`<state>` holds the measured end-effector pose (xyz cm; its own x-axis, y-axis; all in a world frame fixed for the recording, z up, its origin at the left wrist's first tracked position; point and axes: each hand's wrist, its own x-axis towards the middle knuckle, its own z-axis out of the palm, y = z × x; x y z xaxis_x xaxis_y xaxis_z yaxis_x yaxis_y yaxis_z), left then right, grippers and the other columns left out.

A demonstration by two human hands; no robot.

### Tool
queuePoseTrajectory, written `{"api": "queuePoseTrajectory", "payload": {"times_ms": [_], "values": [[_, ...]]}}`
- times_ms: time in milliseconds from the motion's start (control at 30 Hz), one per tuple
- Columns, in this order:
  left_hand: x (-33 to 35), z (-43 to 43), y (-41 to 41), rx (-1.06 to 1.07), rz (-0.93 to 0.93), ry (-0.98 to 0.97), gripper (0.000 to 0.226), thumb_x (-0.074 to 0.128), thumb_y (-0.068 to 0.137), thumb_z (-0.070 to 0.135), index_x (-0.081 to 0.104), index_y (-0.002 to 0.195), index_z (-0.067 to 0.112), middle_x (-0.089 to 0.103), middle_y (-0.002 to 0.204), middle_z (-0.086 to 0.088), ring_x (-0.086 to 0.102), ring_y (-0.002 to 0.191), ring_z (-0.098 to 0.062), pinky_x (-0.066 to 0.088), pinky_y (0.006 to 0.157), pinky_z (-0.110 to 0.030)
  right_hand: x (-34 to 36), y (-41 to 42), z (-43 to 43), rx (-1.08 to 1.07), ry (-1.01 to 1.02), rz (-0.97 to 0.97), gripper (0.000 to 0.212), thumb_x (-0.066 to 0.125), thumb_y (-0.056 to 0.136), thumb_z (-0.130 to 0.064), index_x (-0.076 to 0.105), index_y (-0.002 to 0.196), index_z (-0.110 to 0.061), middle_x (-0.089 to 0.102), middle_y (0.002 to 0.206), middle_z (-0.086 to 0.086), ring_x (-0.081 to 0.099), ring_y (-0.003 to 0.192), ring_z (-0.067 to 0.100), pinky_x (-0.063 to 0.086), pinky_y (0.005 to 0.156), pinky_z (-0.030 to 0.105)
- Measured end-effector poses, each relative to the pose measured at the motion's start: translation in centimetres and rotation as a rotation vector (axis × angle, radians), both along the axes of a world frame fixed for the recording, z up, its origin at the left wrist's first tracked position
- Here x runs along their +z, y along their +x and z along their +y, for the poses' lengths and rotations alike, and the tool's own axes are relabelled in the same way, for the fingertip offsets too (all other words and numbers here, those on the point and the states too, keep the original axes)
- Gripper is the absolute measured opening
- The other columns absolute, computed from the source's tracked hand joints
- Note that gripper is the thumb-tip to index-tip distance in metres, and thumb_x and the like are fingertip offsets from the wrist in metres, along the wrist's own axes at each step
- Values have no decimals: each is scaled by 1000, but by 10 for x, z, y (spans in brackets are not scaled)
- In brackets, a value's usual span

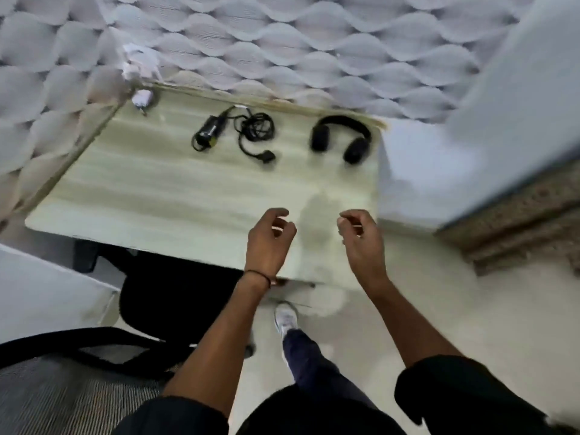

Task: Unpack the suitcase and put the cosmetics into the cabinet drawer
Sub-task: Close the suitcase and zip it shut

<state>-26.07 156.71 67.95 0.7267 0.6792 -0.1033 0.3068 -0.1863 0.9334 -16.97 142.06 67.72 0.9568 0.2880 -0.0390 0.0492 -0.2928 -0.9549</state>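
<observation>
Neither the suitcase nor any cosmetics show in this view, so nothing can be said of their look or of where they lie, and no cabinet drawer can be made out for certain (a thin edge under the front of the desk is too blurred to name). Nearest the work are the hands: the left hand (270, 237) and the right hand (361, 237) hang over the near edge of the desk (141, 196), fingers loosely curled, grasping nothing and apart from each other.

Farther back on the desk lie black headphones (340, 138), and beside them, apart, a tangled black cable (254, 130) with a dark cylindrical plug-in unit (210, 133). A black chair (175, 293) sits tucked under the desk's left side, and one shoe (285, 318) is planted just before it.

The risks, as I judge them:
- taking the desk's electronics for the things to be stowed, since no cosmetics are in sight;
- catching the cable with a sweeping hand and dragging the unit off;
- tripping on the chair's base so near the foot.
</observation>
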Motion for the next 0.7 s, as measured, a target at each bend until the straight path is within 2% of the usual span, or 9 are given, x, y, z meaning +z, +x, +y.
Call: {"api": "queuePoseTrajectory", "payload": {"times_ms": [133,267,333,500,567,700], "values": [[9,-93,-21,-161,-40,-35,17,63,88,12,67,104,17,65,80,2,58,69,-8,45,64,-14,9,-53,-105,-177,12,54,6,61,95,-23,65,93,-26,70,90,5,67,84,25,53,74,36],[6,-192,-38,-394,-26,-107,12,63,90,11,66,98,19,63,77,1,58,66,-12,51,65,-27,13,-94,-216,-357,18,94,7,59,98,-20,65,98,-16,69,84,3,65,75,14,51,66,30],[2,-241,-36,-508,0,-108,12,63,89,12,66,96,22,65,80,0,63,71,-19,54,71,-33,13,-107,-269,-476,45,121,10,59,98,-21,65,100,-14,69,84,2,64,74,12,50,65,29],[11,-400,-21,-896,16,-31,14,64,89,18,68,100,24,69,88,5,66,77,-16,49,69,-16,14,-145,-423,-793,131,123,12,58,98,-23,65,99,-13,68,83,3,64,74,12,50,64,29],[13,-476,-19,-1063,26,-16,14,63,90,17,68,102,22,69,89,3,67,76,-18,50,72,-18,14,-166,-491,-946,166,125,13,58,98,-22,65,99,-11,68,83,4,63,73,12,49,65,29],[3,-620,-24,-1297,60,-7,13,63,89,15,67,99,23,70,87,-2,68,77,-24,53,79,-32,5,-215,-617,-1162,194,135,12,58,99,-23,64,95,-14,67,81,2,62,71,11,48,64,27]]}}
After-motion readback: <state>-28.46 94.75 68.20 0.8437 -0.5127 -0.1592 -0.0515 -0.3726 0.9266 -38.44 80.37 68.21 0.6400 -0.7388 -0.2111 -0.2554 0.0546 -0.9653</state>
